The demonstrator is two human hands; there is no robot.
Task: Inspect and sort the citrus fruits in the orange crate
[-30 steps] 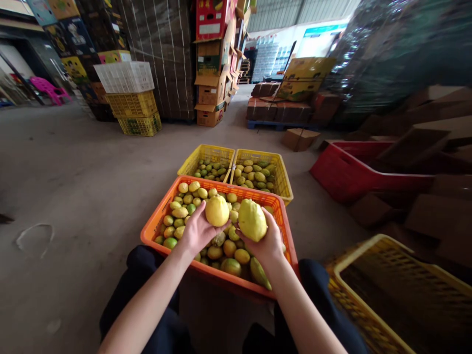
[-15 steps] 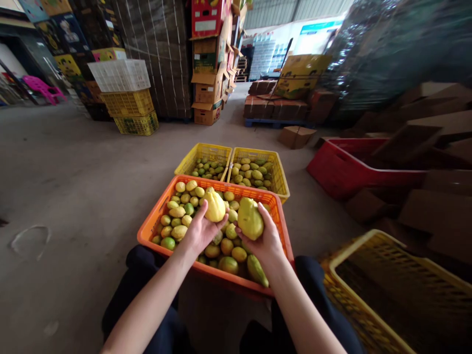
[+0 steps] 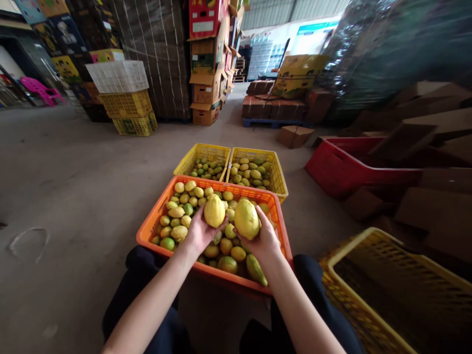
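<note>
In the head view, my left hand (image 3: 204, 228) cradles a smooth yellow fruit (image 3: 214, 211) with a narrow top, thumb at its left side. My right hand (image 3: 266, 236) has its fingers around a larger yellow-green fruit (image 3: 247, 219), plump and oval. The exact kind of fruit is unclear. Both are held side by side, a small gap apart, above an orange plastic crate (image 3: 157, 216). Yellow and green fruits (image 3: 179, 232) of mixed sizes lie in that crate, including a long green one (image 3: 256, 270) near its front right.
Two yellow crates (image 3: 283, 172) holding similar fruits stand against the far side of the orange one. At right are another yellow crate (image 3: 368, 275), a red bin (image 3: 328, 169) and loose cardboard (image 3: 416, 206). Stacked cartons (image 3: 204, 93) and crates (image 3: 127, 104) stand farther back.
The fruit in my right hand has turned, showing a smoother, rounder side, and shifted slightly left. The left-hand fruit has tilted more upright and sits slightly lower. Both remain held.
</note>
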